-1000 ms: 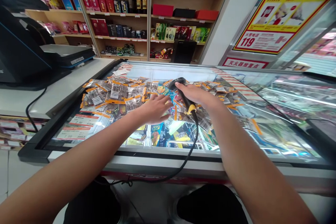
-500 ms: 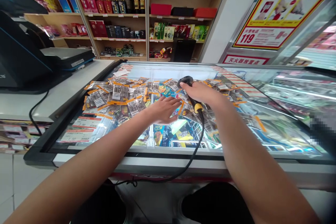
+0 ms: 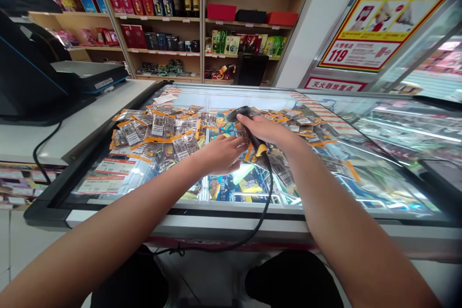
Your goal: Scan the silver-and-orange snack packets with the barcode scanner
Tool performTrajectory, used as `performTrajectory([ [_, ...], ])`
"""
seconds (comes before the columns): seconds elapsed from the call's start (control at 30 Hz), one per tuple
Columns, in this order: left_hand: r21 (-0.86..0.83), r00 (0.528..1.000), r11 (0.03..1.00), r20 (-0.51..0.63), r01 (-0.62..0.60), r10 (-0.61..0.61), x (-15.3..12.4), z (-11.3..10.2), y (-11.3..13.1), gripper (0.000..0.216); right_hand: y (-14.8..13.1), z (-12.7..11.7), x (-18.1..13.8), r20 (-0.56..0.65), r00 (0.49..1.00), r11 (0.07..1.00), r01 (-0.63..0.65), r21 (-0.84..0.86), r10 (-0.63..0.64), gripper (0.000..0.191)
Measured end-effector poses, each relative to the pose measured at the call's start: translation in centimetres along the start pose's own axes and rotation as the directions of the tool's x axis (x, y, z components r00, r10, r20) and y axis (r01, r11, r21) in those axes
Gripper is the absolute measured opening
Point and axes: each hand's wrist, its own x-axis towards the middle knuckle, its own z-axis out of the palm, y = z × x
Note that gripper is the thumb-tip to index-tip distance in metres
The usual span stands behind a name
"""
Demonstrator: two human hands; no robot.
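In the head view, my right hand (image 3: 262, 127) is wrapped round a black barcode scanner (image 3: 238, 113) with a yellow collar where its cable leaves the handle. The scanner's head points left, just beyond my left hand (image 3: 224, 154). That hand is palm down, its fingers slightly bent and its thumb apart, over the glass lid. Small clear snack packets (image 3: 159, 126) with orange edges and white labels lie spread on the glass, mostly to the left. More snack packets (image 3: 301, 119) lie to the right. Some packets touch or pass under my left fingertips; what lies beneath them is hidden.
The glass-topped freezer (image 3: 137, 224) holds coloured bags in wire baskets. Price labels (image 3: 108, 169) lie at its left. A counter (image 3: 119, 101) carries a dark machine and a scale (image 3: 90, 74). Shelves (image 3: 159, 19) stand behind. The scanner's cable (image 3: 265, 207) hangs over the front edge.
My right hand has moved the scanner left, so its head is closer to my left fingers. My left fingers have bent a little more. The view has shifted slightly.
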Motion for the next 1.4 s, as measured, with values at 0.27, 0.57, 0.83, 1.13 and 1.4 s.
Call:
performTrajectory([
  [0.27, 0.065, 0.988, 0.986, 0.007, 0.156, -0.157, -1.1, -1.2, 1.0, 0.050, -1.4, -1.1, -2.0, 0.211, 0.978, 0.862, -0.111, 0.495, 0.005, 0.056],
  [0.57, 0.061, 0.978, 0.978, 0.054, 0.197, -0.201, -1.5, -1.5, 1.1, 0.047, -1.8, -1.0, -2.8, 0.305, 0.951, 0.890, -0.090, 0.448, -0.057, 0.054],
  [0.83, 0.053, 0.979, 0.979, 0.050, 0.196, -0.199, -1.6, -1.6, 1.2, 0.047, -1.6, -1.2, -2.6, 0.318, 0.946, 0.865, -0.113, 0.490, -0.057, 0.055],
  [1.13, 0.065, 0.980, 0.979, 0.041, 0.192, -0.195, -1.6, -1.5, 1.2, 0.045, -2.4, -1.9, -3.4, 0.299, 0.954, 0.869, -0.143, 0.473, -0.006, 0.059],
  [1.4, 0.058, 0.980, 0.981, 0.052, 0.187, -0.190, -1.6, -1.5, 1.0, 0.047, -2.3, -2.5, -3.8, 0.298, 0.954, 0.867, -0.139, 0.478, -0.012, 0.056],
])
